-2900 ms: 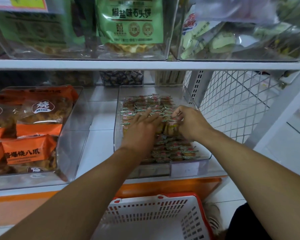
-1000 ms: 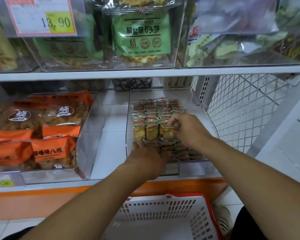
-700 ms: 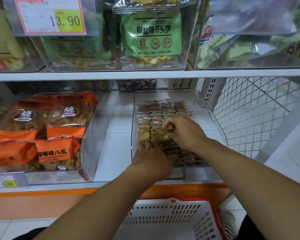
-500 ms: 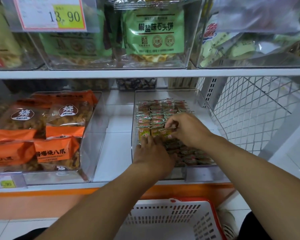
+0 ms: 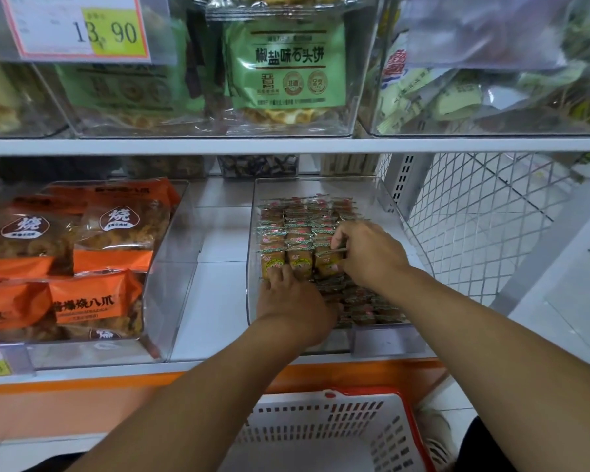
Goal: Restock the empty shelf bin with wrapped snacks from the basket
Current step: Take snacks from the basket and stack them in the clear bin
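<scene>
Head view: the clear shelf bin point(image 5: 394, 212) already holds rows of wrapped snacks point(image 5: 295, 229); the basket point(image 5: 324, 434) below looks empty. Tidying step: left hand point(image 5: 292, 306) presses flat, right hand point(image 5: 368, 255) grip pinches one packet. Next, straighten it gently.

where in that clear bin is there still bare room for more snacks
Bare floor shows in the clear bin along its right wall and in the strip behind the wrapped snacks. The middle and front are crowded, with the left hand and right hand there. The white shelf left of the bin is bare too.
</scene>
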